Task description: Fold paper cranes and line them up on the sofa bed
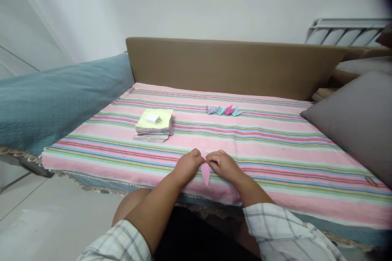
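Checked sleeves (284,228) are showing nearest, on the near side of the pink paper (206,174), with a black garment (196,238) lying between them. The left hand (190,166) is gripping the paper from its left edge, fingers curled in and nearly closed, thumb and fingertip pinching. The right hand (223,165) is pinching from its right edge, also nearly closed, fingertips coming close to the left hand's. Cannot tell which fingertips are pressing underneath. The paper is lying long and narrow, one pointed end aiming at the person, its far part partly covered by the hands.

Striped cloth (260,124) is spreading under and around the paper. A stack (154,133) of paper squares is sitting beyond it to the left, yellow sheet (166,117) topping it and a small white box (152,119) resting on that. Four folded birds are standing in a row beyond the paper, slightly right: lilac bird (210,110), blue-green bird (220,110), magenta bird (229,109), light blue bird (235,111). The sofa back (232,67) is rising farther beyond. A grey cushion (355,118) is leaning well right of the paper; a blue armrest (67,98) is running well left.
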`<action>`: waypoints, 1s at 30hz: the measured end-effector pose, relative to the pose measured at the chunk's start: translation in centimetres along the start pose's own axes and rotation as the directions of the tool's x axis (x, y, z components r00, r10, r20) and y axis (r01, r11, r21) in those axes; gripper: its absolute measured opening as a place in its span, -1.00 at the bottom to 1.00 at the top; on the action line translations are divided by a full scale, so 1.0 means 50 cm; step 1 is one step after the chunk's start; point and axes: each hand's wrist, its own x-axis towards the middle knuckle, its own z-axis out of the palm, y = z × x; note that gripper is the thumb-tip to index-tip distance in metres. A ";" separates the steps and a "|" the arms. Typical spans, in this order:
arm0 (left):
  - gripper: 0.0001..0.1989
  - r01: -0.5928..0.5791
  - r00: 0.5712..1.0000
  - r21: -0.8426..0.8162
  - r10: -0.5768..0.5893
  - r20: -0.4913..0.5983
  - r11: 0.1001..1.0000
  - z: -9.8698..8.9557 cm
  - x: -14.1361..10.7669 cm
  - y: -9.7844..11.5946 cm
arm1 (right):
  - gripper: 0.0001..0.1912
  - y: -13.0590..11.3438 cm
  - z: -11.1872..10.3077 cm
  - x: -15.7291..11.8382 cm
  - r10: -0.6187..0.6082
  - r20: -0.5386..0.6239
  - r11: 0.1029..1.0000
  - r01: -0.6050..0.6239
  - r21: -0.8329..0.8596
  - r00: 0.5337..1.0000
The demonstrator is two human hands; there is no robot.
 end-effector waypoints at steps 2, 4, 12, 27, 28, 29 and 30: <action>-0.76 -0.036 0.999 -0.032 0.036 -0.006 0.999 -0.004 -0.006 -0.001 | -0.78 0.003 -0.001 -0.003 -0.013 0.006 1.000 0.013 -0.011 1.000; -0.75 -0.082 0.997 -0.062 0.080 -0.022 0.995 -0.008 -0.013 -0.002 | -0.77 0.005 -0.003 -0.006 -0.028 0.016 0.999 0.028 -0.025 0.999; -0.64 -0.143 0.990 -0.087 0.142 -0.016 0.986 -0.035 -0.024 -0.008 | -0.75 0.005 -0.011 -0.013 -0.053 0.047 0.998 0.054 -0.020 0.997; -0.72 -0.175 0.982 0.016 0.175 -0.063 0.984 -0.022 -0.026 -0.003 | -0.73 0.001 -0.019 -0.014 -0.042 0.065 0.999 0.042 0.003 0.997; -0.74 -0.174 0.982 0.024 0.176 -0.075 0.984 -0.017 -0.026 -0.003 | -0.73 0.001 -0.019 -0.014 -0.043 0.064 0.999 0.043 0.008 0.997; -0.75 -0.174 0.980 0.028 0.176 -0.089 0.984 -0.013 -0.026 -0.003 | -0.73 0.002 -0.018 -0.014 -0.045 0.064 0.999 0.044 0.012 0.997; -0.76 -0.174 0.979 0.027 0.176 -0.103 0.984 -0.009 -0.026 -0.003 | -0.73 0.002 -0.019 -0.015 -0.046 0.065 0.999 0.045 0.016 0.997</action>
